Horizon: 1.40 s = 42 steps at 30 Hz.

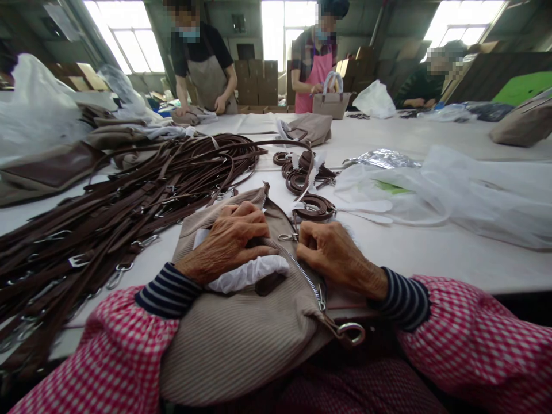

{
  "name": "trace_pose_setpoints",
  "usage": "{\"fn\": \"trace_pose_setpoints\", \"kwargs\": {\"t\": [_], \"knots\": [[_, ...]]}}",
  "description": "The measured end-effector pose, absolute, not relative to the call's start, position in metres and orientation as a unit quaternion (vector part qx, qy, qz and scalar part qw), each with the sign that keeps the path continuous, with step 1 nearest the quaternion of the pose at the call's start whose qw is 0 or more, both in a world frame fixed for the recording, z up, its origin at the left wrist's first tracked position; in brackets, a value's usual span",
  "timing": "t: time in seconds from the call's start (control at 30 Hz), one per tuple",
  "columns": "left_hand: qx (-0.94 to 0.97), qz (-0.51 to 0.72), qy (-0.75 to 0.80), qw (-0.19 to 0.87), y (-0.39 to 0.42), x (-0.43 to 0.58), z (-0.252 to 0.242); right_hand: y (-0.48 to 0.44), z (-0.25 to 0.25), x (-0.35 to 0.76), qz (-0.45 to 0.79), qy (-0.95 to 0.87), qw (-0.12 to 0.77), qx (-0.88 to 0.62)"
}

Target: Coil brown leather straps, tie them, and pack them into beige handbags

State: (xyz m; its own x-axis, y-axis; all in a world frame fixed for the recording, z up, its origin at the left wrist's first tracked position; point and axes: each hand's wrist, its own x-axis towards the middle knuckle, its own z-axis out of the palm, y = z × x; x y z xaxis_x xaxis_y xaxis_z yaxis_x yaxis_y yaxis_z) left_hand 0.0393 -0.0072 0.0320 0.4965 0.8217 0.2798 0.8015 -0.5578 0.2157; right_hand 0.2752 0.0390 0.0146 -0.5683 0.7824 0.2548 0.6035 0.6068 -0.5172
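A beige ribbed handbag lies tilted on its side at the table's near edge, its long metal zipper running along the top. My left hand is closed over the bag's side, fingers bent into the fabric. Under that hand shows a handle wrapped in white paper. My right hand is curled into a fist by the zipper edge, beside a small metal snap hook; what its fingers hold is hidden. A metal ring sticks out at the bag's near end.
Brown leather straps with buckles and hooks are heaped at left. Coiled straps lie beyond the bag. Clear plastic bags spread over the right. Across the white table, several people work, one holding a handbag.
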Motion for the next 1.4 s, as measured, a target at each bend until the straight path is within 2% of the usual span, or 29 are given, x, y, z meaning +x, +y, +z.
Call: {"fn": "trace_pose_setpoints", "kwargs": {"t": [0.17,0.33,0.57,0.77,1.03,1.17,1.4], "knots": [[0.863,0.172,0.473,0.038,-0.008,0.04,0.035,0.047,0.011,0.276,0.19,-0.864,0.239,-0.401],[0.858,0.163,0.485,0.046,-0.011,0.041,0.04,0.057,0.016,0.276,0.174,-0.902,0.187,-0.348],[0.853,0.171,0.49,0.048,-0.017,0.043,0.042,0.063,0.027,0.27,0.236,-0.906,0.243,-0.254],[0.853,0.143,0.498,0.061,-0.018,0.045,0.045,0.071,0.022,0.262,0.232,-0.93,0.162,-0.234],[0.834,0.141,0.522,0.106,-0.017,0.052,0.052,0.076,0.013,0.276,0.26,-0.927,0.165,-0.213],[0.804,0.089,0.579,0.105,-0.007,0.063,0.056,0.074,0.009,0.276,0.251,-0.936,0.148,-0.201],[0.786,-0.077,0.609,0.07,0.013,0.076,0.065,0.072,-0.003,0.269,0.216,-0.945,0.152,-0.192]]}}
